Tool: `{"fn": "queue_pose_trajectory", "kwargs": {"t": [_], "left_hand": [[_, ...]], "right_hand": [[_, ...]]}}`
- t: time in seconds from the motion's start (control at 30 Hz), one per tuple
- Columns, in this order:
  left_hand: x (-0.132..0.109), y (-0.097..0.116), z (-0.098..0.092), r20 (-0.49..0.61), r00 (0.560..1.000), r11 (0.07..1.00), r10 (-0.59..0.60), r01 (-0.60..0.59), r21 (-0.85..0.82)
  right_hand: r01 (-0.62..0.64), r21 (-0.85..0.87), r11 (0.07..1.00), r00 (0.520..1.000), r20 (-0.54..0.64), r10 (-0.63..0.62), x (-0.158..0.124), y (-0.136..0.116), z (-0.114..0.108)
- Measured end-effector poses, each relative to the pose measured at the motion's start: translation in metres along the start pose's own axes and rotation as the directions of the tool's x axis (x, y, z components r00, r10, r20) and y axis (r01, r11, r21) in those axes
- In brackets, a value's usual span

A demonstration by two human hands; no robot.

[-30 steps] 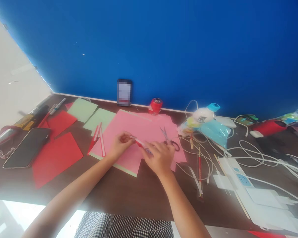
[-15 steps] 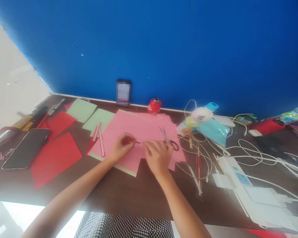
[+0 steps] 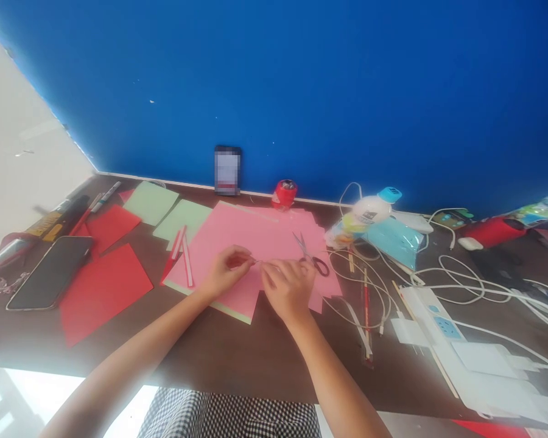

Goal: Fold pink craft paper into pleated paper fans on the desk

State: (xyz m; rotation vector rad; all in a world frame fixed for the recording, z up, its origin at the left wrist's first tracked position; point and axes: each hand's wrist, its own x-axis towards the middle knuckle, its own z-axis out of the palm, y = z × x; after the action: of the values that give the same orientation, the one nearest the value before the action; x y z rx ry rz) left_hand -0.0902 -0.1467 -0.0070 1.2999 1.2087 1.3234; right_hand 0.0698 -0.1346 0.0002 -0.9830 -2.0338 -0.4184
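Above the pink paper [image 3: 251,231], my left hand [image 3: 228,271] and my right hand [image 3: 288,286] meet almost fingertip to fingertip. Both pinch a thin strip of paper [image 3: 257,261], mostly hidden by the fingers; a bit of red showed on it a moment earlier. Beside my right hand lie scissors [image 3: 307,252] with dark handles, blades pointing away to the upper left. Left of my left hand, several red and white paper strips [image 3: 186,261] rest on the pink sheets' edge.
Red sheets [image 3: 109,292], green sheets [image 3: 150,202] and a phone [image 3: 50,274] lie at left. Another phone [image 3: 227,171] leans on the blue wall near a red container [image 3: 284,194]. At right are a glue bottle [image 3: 360,218], tangled white cables [image 3: 461,298] and a power strip [image 3: 432,322].
The fingertips of both hands have drawn closer together, and less of the red strip shows between them. My right hand has shifted slightly left.
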Motion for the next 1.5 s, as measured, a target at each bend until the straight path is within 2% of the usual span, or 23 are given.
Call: {"fn": "queue_pose_trajectory", "kwargs": {"t": [0.17, 0.47, 0.7, 0.87, 1.03, 1.2, 1.5], "left_hand": [[0.0, -0.0013, -0.0003, 0.011, 1.0, 0.998, -0.016, 0.016, -0.053], [0.0023, -0.0001, -0.0015, -0.016, 0.978, 0.947, -0.208, 0.197, -0.252], [0.0031, -0.0039, -0.0023, -0.027, 0.961, 0.929, -0.275, 0.259, -0.264], [0.0035, -0.0044, -0.0029, -0.029, 0.96, 0.924, -0.279, 0.261, -0.279], [0.0042, -0.0014, -0.0031, -0.01, 0.954, 0.909, -0.299, 0.282, -0.307], [0.0053, -0.0055, -0.0038, 0.016, 0.95, 0.887, -0.311, 0.296, -0.355], [0.0058, -0.0062, -0.0049, 0.044, 0.952, 0.868, -0.302, 0.294, -0.399]], "right_hand": [[0.028, -0.012, 1.0, 1.0, -0.008, -0.028, -0.0003, 0.0003, 0.0005], [0.148, -0.05, 0.988, 0.988, -0.037, -0.15, 0.0017, -0.0004, -0.0006], [0.254, -0.089, 0.963, 0.965, -0.045, -0.259, -0.0047, 0.0042, 0.0057], [0.345, -0.13, 0.929, 0.934, -0.047, -0.354, -0.003, 0.0045, 0.0039], [0.341, -0.096, 0.935, 0.938, -0.034, -0.345, -0.0043, 0.0055, 0.0029], [0.269, -0.072, 0.96, 0.962, -0.02, -0.271, -0.0053, 0.007, 0.0045], [0.24, -0.007, 0.971, 0.966, -0.1, -0.24, -0.0019, 0.0057, 0.0046]]}}
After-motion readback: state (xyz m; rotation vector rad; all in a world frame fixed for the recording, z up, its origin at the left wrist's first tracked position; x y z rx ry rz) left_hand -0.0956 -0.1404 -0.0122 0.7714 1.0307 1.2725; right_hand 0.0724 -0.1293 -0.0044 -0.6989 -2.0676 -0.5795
